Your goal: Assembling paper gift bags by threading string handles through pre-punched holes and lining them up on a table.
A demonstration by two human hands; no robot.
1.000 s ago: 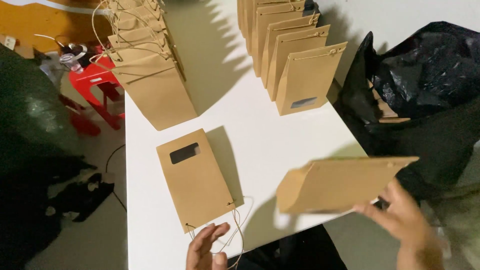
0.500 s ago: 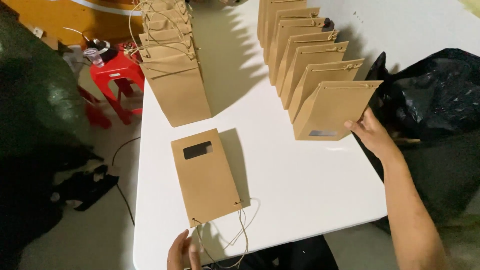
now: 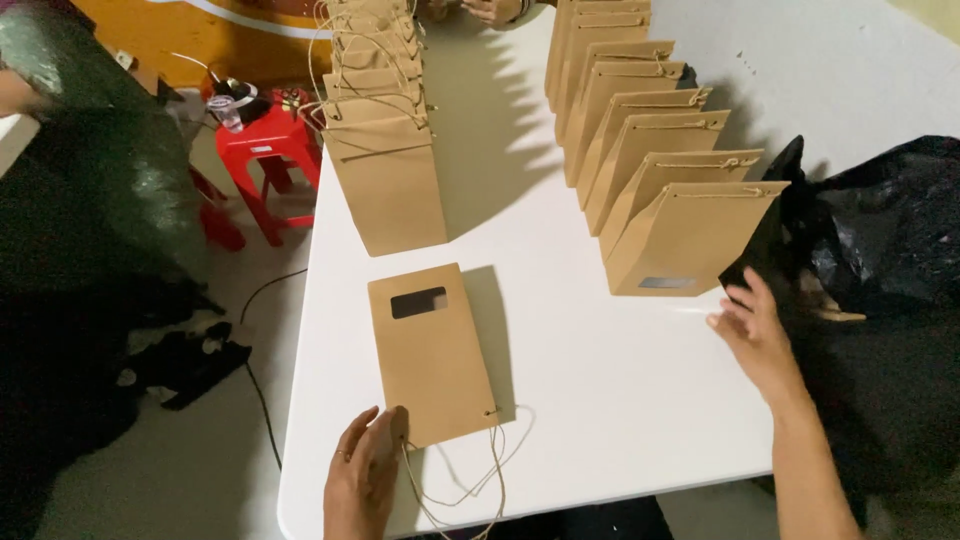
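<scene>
One flat paper bag, one red stool, one white table

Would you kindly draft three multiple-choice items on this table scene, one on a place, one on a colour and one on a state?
1. Where does the flat paper bag lie?
A. On the white table, near the left hand
B. On the red stool
C. On top of the black plastic bag

2. What colour is the stool beside the table?
A. Blue
B. Red
C. White

3. What state is the right hand in?
A. Closed round a bag's cord
B. Open and holding nothing, just beside the nearest standing bag
C. Pressed flat on the lying bag

Answers:
1 A, the bag lies on the tabletop with the left fingertips at its lower edge.
2 B, the plastic stool at the left is plainly red.
3 B, the fingers are spread and nothing is between them.
</scene>
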